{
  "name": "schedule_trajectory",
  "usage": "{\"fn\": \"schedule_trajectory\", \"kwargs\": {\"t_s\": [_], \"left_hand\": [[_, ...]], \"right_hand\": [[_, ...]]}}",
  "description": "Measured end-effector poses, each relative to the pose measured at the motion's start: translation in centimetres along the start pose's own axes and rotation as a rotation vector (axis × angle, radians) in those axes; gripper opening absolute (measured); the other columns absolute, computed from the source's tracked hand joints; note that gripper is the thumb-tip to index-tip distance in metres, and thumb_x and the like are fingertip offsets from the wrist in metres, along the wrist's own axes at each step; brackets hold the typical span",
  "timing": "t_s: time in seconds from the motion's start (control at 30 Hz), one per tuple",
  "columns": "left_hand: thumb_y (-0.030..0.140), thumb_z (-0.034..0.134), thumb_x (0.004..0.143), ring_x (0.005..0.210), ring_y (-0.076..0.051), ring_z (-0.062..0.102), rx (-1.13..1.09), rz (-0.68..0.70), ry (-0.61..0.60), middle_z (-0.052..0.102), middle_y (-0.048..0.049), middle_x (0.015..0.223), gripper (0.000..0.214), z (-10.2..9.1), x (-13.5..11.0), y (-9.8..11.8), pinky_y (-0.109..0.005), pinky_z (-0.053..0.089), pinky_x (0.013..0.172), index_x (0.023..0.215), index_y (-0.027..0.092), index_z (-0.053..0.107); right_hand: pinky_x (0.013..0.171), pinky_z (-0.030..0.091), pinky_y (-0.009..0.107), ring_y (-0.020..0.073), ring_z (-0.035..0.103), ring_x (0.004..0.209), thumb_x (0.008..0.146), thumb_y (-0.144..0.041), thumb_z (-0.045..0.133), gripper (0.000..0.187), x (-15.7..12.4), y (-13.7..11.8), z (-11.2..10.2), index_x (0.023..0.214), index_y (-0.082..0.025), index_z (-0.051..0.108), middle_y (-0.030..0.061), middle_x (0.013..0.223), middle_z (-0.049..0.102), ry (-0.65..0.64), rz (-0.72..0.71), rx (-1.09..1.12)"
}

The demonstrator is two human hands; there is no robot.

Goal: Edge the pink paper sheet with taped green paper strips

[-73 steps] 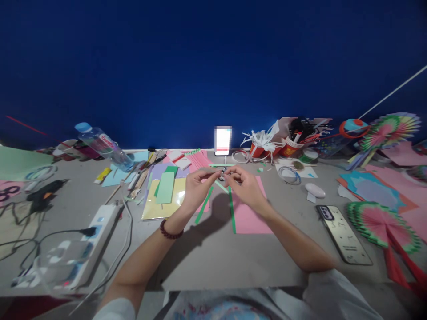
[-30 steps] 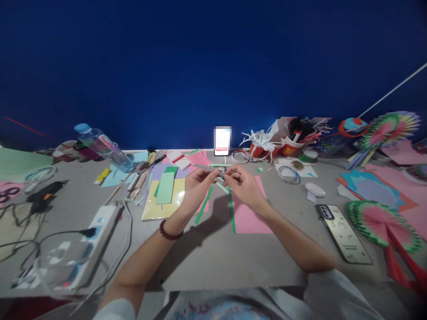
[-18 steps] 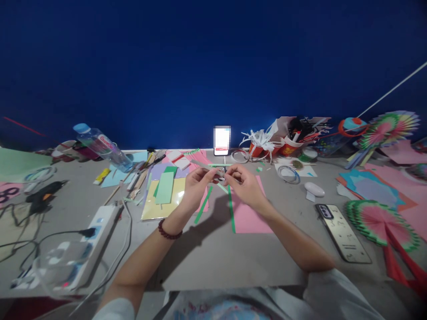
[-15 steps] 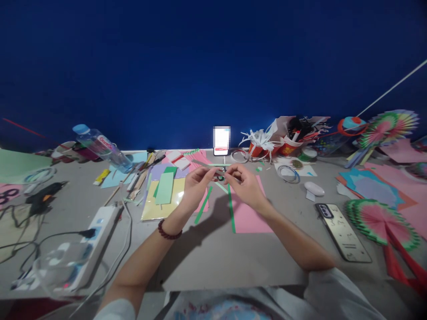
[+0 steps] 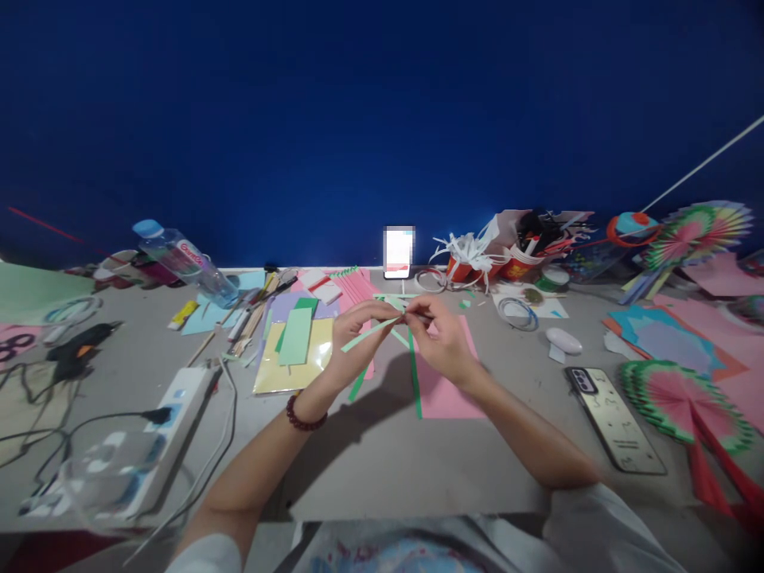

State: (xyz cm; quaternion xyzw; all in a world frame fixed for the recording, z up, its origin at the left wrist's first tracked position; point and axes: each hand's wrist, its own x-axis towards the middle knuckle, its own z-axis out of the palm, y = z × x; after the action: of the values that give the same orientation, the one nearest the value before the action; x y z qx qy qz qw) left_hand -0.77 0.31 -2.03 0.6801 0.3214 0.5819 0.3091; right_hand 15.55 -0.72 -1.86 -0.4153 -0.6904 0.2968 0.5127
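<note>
Above the middle of the grey table [image 5: 358,477], my left hand [image 5: 352,342] is closed in a pinch on a light green paper strip [image 5: 371,334]. One end of the strip slants down across the left palm. My right hand [image 5: 442,338] meets the left, its thumb and fingers pinched at the strip's other end. The fingertips partly hide the spot where they grip. Below the right hand lies a pink paper sheet [image 5: 447,390] with a dark green strip [image 5: 416,382] along its left edge. Another green strip [image 5: 356,387] lies under the left hand.
Left are a yellow sheet in a clear sleeve [image 5: 280,378], a light green card [image 5: 297,338], a power strip [image 5: 173,422] and a tilted water bottle [image 5: 196,263]. A lit phone [image 5: 398,253] stands behind. Right are another phone [image 5: 617,422] and a pleated paper fan [image 5: 686,394].
The light green strip now shows across my left palm, where it was not visible before. Both hands stay together in nearly the same place, with small finger shifts.
</note>
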Motion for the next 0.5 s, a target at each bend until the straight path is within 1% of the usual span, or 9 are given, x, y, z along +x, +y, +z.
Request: {"fn": "schedule_trajectory", "kwargs": {"t_s": [0.1, 0.2, 0.4, 0.5], "left_hand": [[0.023, 0.066, 0.085, 0.085, -0.018, 0.067, 0.023, 0.062, -0.004, 0.073, -0.0074, 0.088, 0.009, -0.09, -0.12, 0.19, -0.032, 0.055, 0.077, 0.090, 0.021, 0.073], [0.018, 0.066, 0.085, 0.087, -0.017, 0.068, 0.084, 0.173, -0.010, 0.073, -0.0073, 0.092, 0.013, -0.19, -0.25, 0.30, -0.031, 0.055, 0.077, 0.095, 0.022, 0.073], [0.013, 0.062, 0.086, 0.084, -0.015, 0.069, 0.276, 0.422, 0.010, 0.072, -0.0052, 0.092, 0.019, -0.19, -0.08, 0.45, -0.027, 0.056, 0.072, 0.099, 0.023, 0.072], [0.013, 0.061, 0.087, 0.080, -0.015, 0.068, 0.361, 0.488, 0.002, 0.072, -0.0049, 0.089, 0.016, -0.15, 0.13, 0.80, -0.027, 0.056, 0.070, 0.095, 0.023, 0.071]], "right_hand": [[0.077, 0.051, 0.032, 0.0166, 0.062, 0.085, 0.094, -0.028, 0.050, 0.008, 0.07, 0.05, -0.13, 0.100, -0.024, 0.053, 0.0042, 0.094, 0.063, -0.022, -0.020, 0.021], [0.080, 0.051, 0.034, 0.0173, 0.062, 0.089, 0.094, -0.027, 0.048, 0.009, 0.12, 0.00, -0.29, 0.101, -0.024, 0.052, 0.0049, 0.096, 0.062, -0.046, -0.046, 0.024], [0.076, 0.050, 0.033, 0.0167, 0.060, 0.085, 0.092, -0.021, 0.048, 0.009, 0.06, -0.04, -0.31, 0.099, -0.024, 0.052, 0.0047, 0.095, 0.060, -0.044, -0.098, 0.024], [0.073, 0.049, 0.032, 0.0162, 0.057, 0.080, 0.091, -0.020, 0.048, 0.007, -0.04, -0.02, -0.27, 0.096, -0.024, 0.051, 0.0038, 0.090, 0.058, -0.036, -0.083, 0.020]]}}
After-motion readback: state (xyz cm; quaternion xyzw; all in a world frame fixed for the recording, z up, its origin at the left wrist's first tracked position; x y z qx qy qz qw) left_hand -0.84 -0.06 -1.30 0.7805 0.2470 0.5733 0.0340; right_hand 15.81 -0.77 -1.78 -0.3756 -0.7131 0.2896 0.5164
